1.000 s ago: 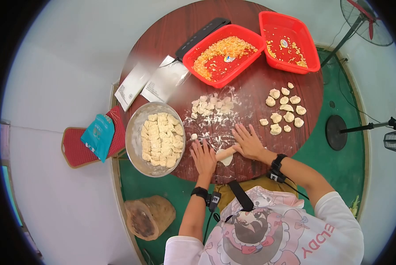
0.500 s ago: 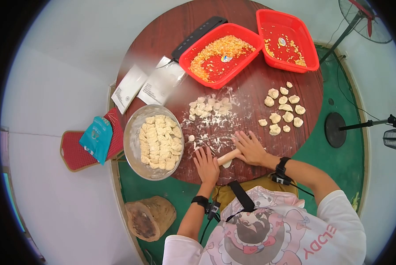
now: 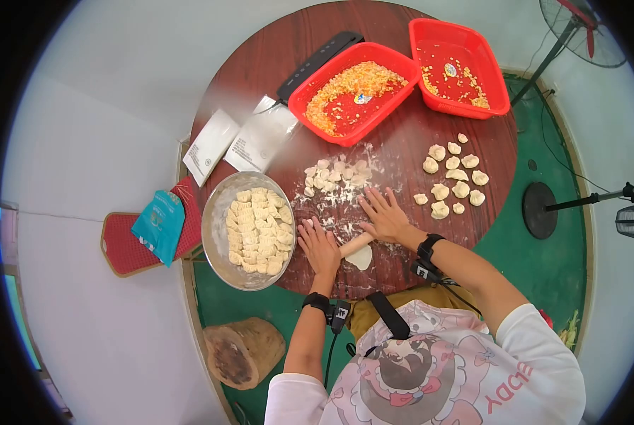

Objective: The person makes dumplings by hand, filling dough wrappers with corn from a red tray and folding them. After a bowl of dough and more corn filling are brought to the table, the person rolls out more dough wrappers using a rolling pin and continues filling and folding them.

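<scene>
A light wooden rolling pin [image 3: 356,244] lies on the dark red table between my hands. My left hand [image 3: 319,248] rests flat on its left end, fingers spread. On the right end lies my right hand [image 3: 385,217], its fingers also stretched out. A flattened piece of dough [image 3: 360,258] shows just below the pin, on the side nearer my body. Beyond my hands, small dough discs [image 3: 337,174] lie on floured wood. To the left, a metal bowl [image 3: 213,241] holds rows of shaped dumplings [image 3: 260,230]. Several more dumplings [image 3: 460,189] sit on the right of the table.
Two red basins [image 3: 352,137] [image 3: 497,85] with yellow bits stand at the back beside a black device [image 3: 320,64]. White packets [image 3: 210,145] lie at the left edge. A red chair [image 3: 122,244], a wooden stump [image 3: 260,350] and fans [image 3: 540,210] stand around the table.
Both hands have moved forward, away from my body, along with the rolling pin. More of the flattened dough now shows below the pin. The view has shifted slightly.
</scene>
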Tool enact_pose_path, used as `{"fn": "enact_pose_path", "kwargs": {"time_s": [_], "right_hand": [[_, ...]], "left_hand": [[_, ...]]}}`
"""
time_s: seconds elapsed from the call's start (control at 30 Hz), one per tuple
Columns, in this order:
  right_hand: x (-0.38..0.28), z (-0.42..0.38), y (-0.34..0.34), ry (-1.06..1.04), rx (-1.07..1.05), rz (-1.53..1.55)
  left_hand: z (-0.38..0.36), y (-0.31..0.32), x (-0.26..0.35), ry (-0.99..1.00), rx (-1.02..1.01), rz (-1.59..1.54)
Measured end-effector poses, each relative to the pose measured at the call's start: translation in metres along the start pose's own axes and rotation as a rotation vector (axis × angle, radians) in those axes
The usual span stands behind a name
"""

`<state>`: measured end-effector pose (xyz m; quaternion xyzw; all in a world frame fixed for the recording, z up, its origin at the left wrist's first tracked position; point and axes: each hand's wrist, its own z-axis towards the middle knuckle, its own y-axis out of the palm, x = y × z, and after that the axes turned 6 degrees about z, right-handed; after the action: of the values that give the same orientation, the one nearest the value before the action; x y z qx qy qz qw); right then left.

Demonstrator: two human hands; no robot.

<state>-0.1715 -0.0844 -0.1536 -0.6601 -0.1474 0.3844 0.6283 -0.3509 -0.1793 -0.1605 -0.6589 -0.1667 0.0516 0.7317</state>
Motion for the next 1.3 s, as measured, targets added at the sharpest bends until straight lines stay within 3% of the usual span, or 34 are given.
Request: {"fn": "enact_pose_path", "kwargs": {"time_s": [0.1, 0.3, 0.53, 0.77, 0.83, 0.9, 0.97, 1.0, 1.07, 1.1, 1.17, 1.3], "right_hand": [[-0.003, -0.015, -0.003, -0.014, 0.015, 0.022], [-0.007, -0.073, -0.018, -0.153, -0.150, 0.088], [-0.008, -0.067, -0.014, -0.119, -0.173, 0.064], [-0.008, -0.054, -0.017, -0.240, -0.108, -0.037], [-0.008, -0.051, -0.021, -0.279, -0.136, 0.080], [-0.008, -0.048, -0.030, -0.284, -0.140, 0.079], [-0.009, -0.045, -0.044, -0.289, -0.335, 0.067], [-0.009, -0.045, -0.052, -0.286, -0.333, 0.069], [-0.008, -0.044, -0.063, -0.268, -0.456, 0.140], [-0.006, -0.044, -0.066, -0.268, -0.452, 0.141], [-0.004, -0.045, -0.070, -0.234, -0.586, 0.198], [-0.002, -0.049, -0.077, -0.165, -0.692, 0.262]], "left_hand": [[-0.017, 0.001, 0.003, 0.013, -0.031, 0.019], [-0.076, -0.011, 0.015, 0.057, -0.169, -0.024], [-0.068, -0.020, 0.005, 0.317, -0.211, -0.358], [-0.038, -0.026, 0.001, 0.233, -0.323, -0.613], [-0.037, -0.024, -0.003, 0.130, -0.391, -0.676], [-0.039, -0.025, -0.004, 0.157, -0.356, -0.673], [-0.043, -0.029, -0.004, 0.074, -0.429, -0.712], [-0.044, -0.031, -0.002, 0.077, -0.432, -0.709], [-0.046, -0.037, 0.005, -0.039, -0.638, -0.976], [-0.045, -0.041, 0.007, -0.037, -0.637, -0.973], [-0.042, -0.049, 0.010, -0.065, -0.938, -1.077], [-0.037, -0.042, 0.009, -0.190, -1.135, -1.056]]}}
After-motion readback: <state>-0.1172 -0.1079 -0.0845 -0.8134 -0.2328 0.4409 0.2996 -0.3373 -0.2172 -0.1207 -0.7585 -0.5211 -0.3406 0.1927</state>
